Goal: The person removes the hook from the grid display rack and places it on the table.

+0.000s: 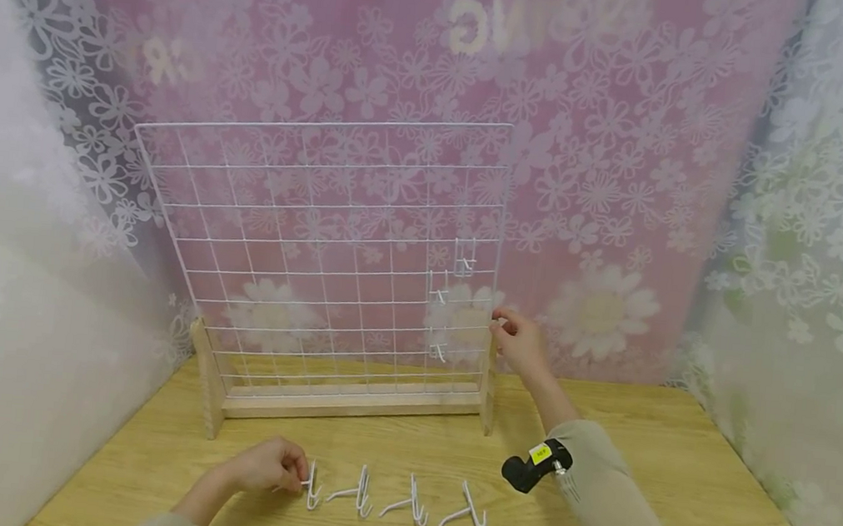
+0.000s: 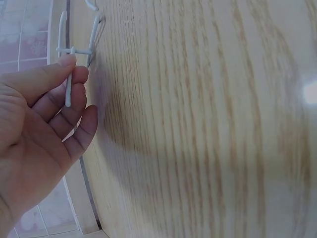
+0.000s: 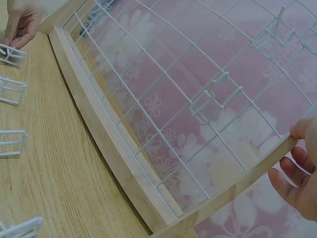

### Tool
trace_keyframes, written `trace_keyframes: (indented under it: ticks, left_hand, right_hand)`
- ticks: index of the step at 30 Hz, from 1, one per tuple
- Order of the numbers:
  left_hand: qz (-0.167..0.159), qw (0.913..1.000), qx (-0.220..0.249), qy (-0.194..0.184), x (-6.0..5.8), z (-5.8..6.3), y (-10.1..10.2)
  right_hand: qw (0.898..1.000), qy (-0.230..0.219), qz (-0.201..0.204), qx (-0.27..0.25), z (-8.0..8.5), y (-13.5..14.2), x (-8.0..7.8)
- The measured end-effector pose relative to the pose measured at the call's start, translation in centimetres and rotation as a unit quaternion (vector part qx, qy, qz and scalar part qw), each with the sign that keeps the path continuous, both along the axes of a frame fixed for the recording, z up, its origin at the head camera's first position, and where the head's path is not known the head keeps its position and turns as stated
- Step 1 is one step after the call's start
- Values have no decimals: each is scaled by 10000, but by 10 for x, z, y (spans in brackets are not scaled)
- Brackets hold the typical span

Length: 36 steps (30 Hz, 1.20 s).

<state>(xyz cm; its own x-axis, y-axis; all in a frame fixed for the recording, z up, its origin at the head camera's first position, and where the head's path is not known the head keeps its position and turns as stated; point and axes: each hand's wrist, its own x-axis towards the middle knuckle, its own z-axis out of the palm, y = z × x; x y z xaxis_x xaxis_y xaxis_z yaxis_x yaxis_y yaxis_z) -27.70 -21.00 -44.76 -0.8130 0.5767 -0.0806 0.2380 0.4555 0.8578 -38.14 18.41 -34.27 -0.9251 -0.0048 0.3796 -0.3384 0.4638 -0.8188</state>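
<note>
My left hand [image 1: 270, 469] pinches a white wire hook [image 2: 68, 91] by its straight prong, thumb on one side and fingertips on the other. That hook is the leftmost in a row on the table; beside it lie three similar hooks, one of them the white hook [image 1: 471, 510] at the right end. My right hand [image 1: 523, 347] grips the top of the right wooden post [image 3: 262, 168] of a stand, thumb in front and fingers curled behind. Upright in the stand's wooden base [image 1: 352, 410] is a white wire grid [image 1: 328, 125]. Three hooks, including an upper hook [image 1: 464, 265], hang near its right side.
The wood-grain table [image 1: 599, 471] carries everything. Behind the grid hangs a pink flowered curtain [image 1: 588, 169], with pale flowered curtains on both sides. A black camera mount [image 1: 535, 465] is strapped to my right sleeve. The left wooden post [image 1: 206, 378] leans slightly in view.
</note>
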Motion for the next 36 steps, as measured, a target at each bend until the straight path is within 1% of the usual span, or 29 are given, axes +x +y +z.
trace_keyframes:
  ticks: [3, 7, 10, 13, 17, 20, 24, 26, 28, 32, 36]
  left_hand:
    - [55, 9998, -99, 140, -1, 0, 1]
    - [120, 9988, -352, 330, 1, 0, 2]
    - [145, 9976, -507, 442, 2, -1, 3]
    - [153, 9972, -555, 487, 2, -2, 2]
    - [141, 9970, -499, 571, 2, -3, 1]
    - [215, 9951, -605, 748, 1, 0, 1]
    - [485, 9890, -846, 1113, 0, 4, 1]
    - [593, 9860, -882, 1283, -1, 8, 2]
    - [632, 9834, -842, 1480, -3, 12, 3]
    - [666, 9807, -729, 1688, -8, 21, 9]
    - [841, 9766, -723, 1840, -14, 32, 18]
  right_hand:
    - [10000, 90, -9, -9, 1, 0, 2]
    - [9995, 294, 63, -138, 0, 0, 6]
    - [9992, 362, 86, -149, -1, 0, 7]
    - [9995, 288, 1, -96, -2, -1, 6]
    - [9999, 108, -94, 34, -1, -2, 3]
    - [9998, 97, -135, 79, 1, -1, 3]
    - [9998, 111, -167, 67, 2, -2, 5]
    - [9998, 125, -150, 73, 3, -2, 6]
    - [9998, 114, -150, 69, 3, -2, 6]
    - [9998, 100, -138, 106, 2, -2, 4]
    - [9998, 84, -142, 71, 1, -2, 4]
